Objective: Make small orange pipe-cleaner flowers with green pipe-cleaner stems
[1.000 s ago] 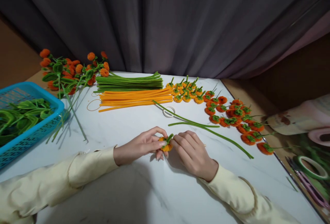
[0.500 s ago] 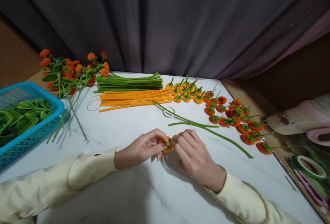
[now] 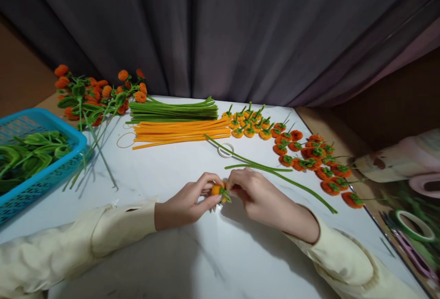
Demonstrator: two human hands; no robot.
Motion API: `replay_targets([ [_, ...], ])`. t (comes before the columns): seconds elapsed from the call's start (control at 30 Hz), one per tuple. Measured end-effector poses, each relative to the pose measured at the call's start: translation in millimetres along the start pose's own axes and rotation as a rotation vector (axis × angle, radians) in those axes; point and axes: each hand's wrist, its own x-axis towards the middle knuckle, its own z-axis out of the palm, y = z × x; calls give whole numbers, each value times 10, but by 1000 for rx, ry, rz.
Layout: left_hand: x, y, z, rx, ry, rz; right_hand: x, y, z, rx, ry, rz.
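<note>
My left hand (image 3: pixel 189 202) grips a small yellow-orange pipe-cleaner pumpkin (image 3: pixel 216 190) between thumb and fingers. Its green top, with short green ends sticking out, faces right and toward me. My right hand (image 3: pixel 263 196) is closed in a pinch at the pumpkin's right side; its fingertips are partly hidden, so I cannot tell exactly which part they hold. Just beyond the hands lie loose green pipe cleaners (image 3: pixel 261 165) and a white tape ring (image 3: pixel 226 150).
Green (image 3: pixel 172 112) and yellow-orange pipe cleaners (image 3: pixel 178 132) lie in bundles at the back. Small yellow pumpkins (image 3: pixel 249 129) and orange ones (image 3: pixel 313 152) sit to the right. A blue basket (image 3: pixel 74 141) of leaves stands left, near orange-headed stems (image 3: pixel 99 90). Scissors (image 3: pixel 414 251) lie far right.
The pumpkin has been tipped so its green top points right and toward me. My right hand has turned, with its wrist swung further right.
</note>
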Motion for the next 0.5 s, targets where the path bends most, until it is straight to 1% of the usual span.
replay_targets([
  [0.1,13,-2,11,-76,4,-9,-50,-18,35,-16,85,-25],
  [0.2,26,2,11,-55,57,-8,-104,-39,90,-83,185,-90],
  [0.27,32,9,-4,55,133,45,-124,-46,121,-208,246,-168],
  [0.37,38,41,-47,308,275,242,-129,-46,144,-469,328,-312],
  [0.4,39,57,-61,365,294,290,-126,-43,146,-538,348,-356],
  [0.43,40,73,-72,392,291,306,-122,-38,149,-587,367,-389],
  [0.5,39,99,-80,376,262,263,-114,-27,161,-631,397,-424],
])
